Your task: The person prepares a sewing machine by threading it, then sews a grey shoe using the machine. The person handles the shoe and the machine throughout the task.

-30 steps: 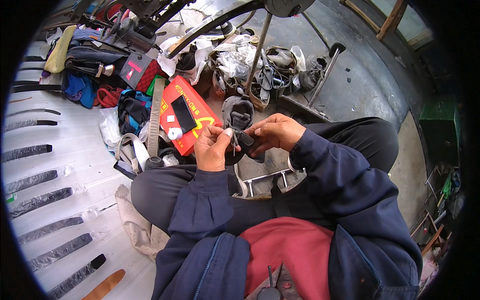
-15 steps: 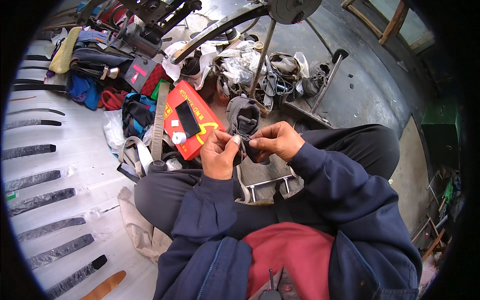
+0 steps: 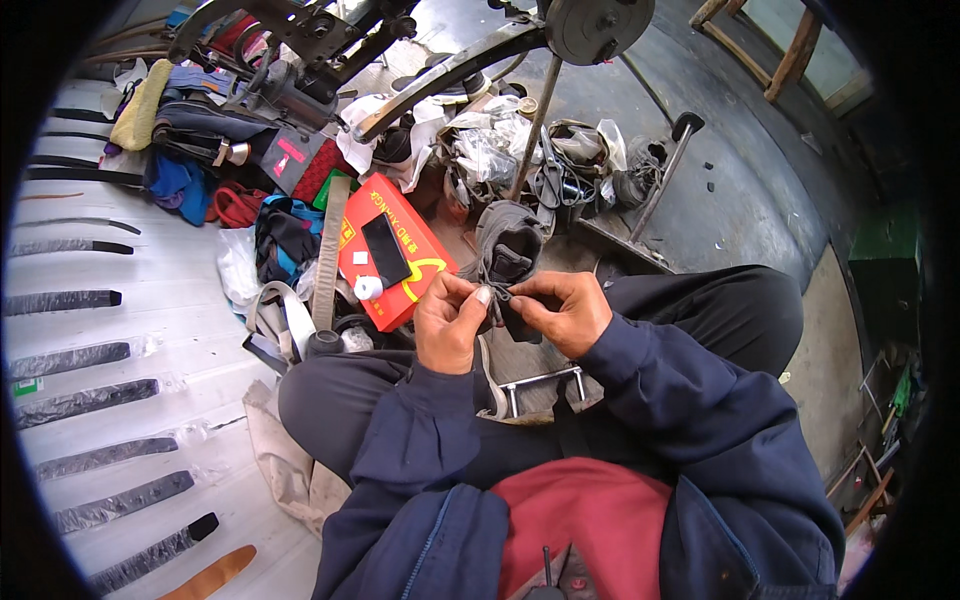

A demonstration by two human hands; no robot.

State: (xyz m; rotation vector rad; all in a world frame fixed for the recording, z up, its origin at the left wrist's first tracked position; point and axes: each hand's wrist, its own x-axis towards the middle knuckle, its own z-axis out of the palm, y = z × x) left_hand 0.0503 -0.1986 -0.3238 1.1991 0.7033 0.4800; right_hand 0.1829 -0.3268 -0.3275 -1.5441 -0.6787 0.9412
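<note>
A grey shoe (image 3: pixel 508 240) sits upright between my knees with its opening toward me. My left hand (image 3: pixel 448 322) has thumb and index finger pinched on the shoe's grey laces (image 3: pixel 496 292) at the near end of the shoe. My right hand (image 3: pixel 565 312) pinches the laces from the other side, close beside my left fingertips. Left of the shoe lies a red box (image 3: pixel 425 254) carrying a black phone (image 3: pixel 386 248) and a small white roll (image 3: pixel 367 287).
A black iron machine (image 3: pixel 590 26) stands overhead. Piles of bags, cloths and shoes (image 3: pixel 480 150) fill the back. Wrapped dark strips (image 3: pixel 80 402) lie on a pale board at left. A metal-pipe stand (image 3: pixel 660 180) is at right; a green cabinet (image 3: pixel 885 280) is at far right.
The view has shifted, so most things appear lower and slightly rightward. My right fingers, earlier stretched beside the shoe, have drawn into a pinch on the laces close to my left hand.
</note>
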